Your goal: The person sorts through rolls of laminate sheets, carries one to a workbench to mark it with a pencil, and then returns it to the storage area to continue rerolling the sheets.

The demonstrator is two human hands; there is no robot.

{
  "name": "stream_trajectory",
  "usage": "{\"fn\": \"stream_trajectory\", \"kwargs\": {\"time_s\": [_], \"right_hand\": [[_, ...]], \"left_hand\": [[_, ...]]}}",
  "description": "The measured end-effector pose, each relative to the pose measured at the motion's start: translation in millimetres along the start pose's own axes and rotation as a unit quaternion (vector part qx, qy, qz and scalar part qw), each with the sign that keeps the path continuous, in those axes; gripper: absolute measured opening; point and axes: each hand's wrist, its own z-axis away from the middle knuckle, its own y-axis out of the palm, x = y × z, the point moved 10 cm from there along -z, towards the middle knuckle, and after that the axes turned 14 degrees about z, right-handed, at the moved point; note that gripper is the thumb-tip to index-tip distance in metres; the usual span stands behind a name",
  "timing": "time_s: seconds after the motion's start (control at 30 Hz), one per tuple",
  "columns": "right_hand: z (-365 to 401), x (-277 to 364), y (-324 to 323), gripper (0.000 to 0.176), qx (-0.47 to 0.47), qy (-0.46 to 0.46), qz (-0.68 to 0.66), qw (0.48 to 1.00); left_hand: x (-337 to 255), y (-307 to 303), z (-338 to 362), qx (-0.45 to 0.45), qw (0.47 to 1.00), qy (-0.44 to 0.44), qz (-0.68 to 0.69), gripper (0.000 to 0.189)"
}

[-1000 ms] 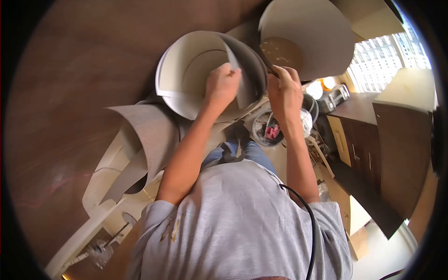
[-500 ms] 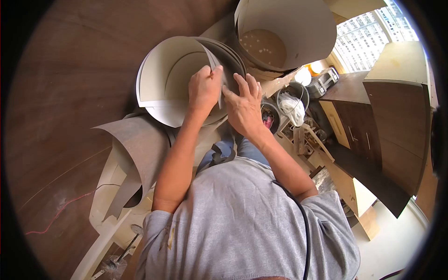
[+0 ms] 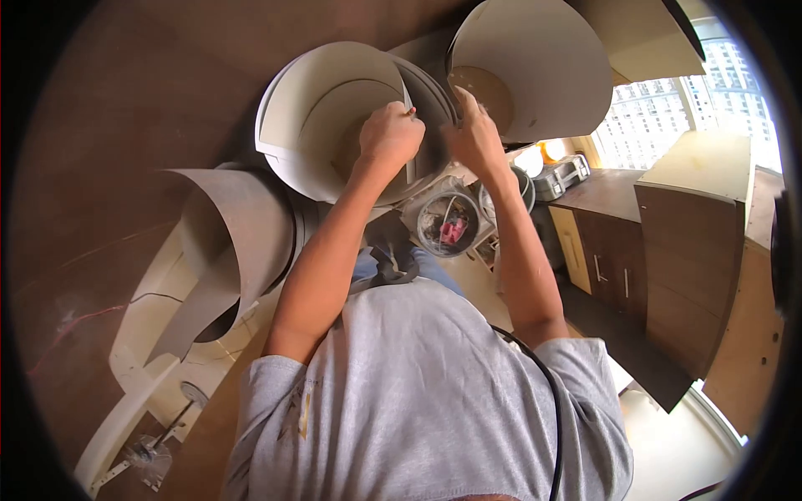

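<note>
A large sheet rolled into a loose, pale tube (image 3: pixel 342 65) stands in front of me, its layers nested inside one another. My left hand (image 3: pixel 391 138) is closed in a fist at the sheet's inner upright edge, which runs down into the grip. To the right, by the tube's outer layers, is my right hand (image 3: pixel 478 144), partly smeared by motion. Its index finger points up and its thumb is spread away. Nothing shows in that hand. The tube's lower inside is partly hidden behind my left wrist.
A second rolled sheet (image 3: pixel 543 71) stands behind on the right, and a brown curled sheet (image 3: pixel 255 221) is at my left. Near my legs is a bucket (image 3: pixel 424 240) holding a pink thing. Dark cabinets (image 3: pixel 618 250) and a grey case (image 3: pixel 561 177) are farther right.
My right hand has moved right, away from my left hand. My left hand has shifted slightly right and up with the sheet's edge. The view has shifted, bringing the bucket into fuller sight.
</note>
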Motion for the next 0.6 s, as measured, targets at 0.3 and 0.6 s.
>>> {"fn": "stream_trajectory", "kwargs": {"time_s": [0.3,0.6], "right_hand": [[-18.8,-48.6,29.3,0.041,0.14,0.144,-0.201,0.959],[-18.7,-54.0,32.6,0.032,0.189,0.188,-0.217,0.939]], "left_hand": [[41.5,-19.9,12.2,-0.009,0.997,0.027,0.07,0.028],[27.3,-24.0,24.2,0.008,0.985,0.17,0.014,0.023]]}}
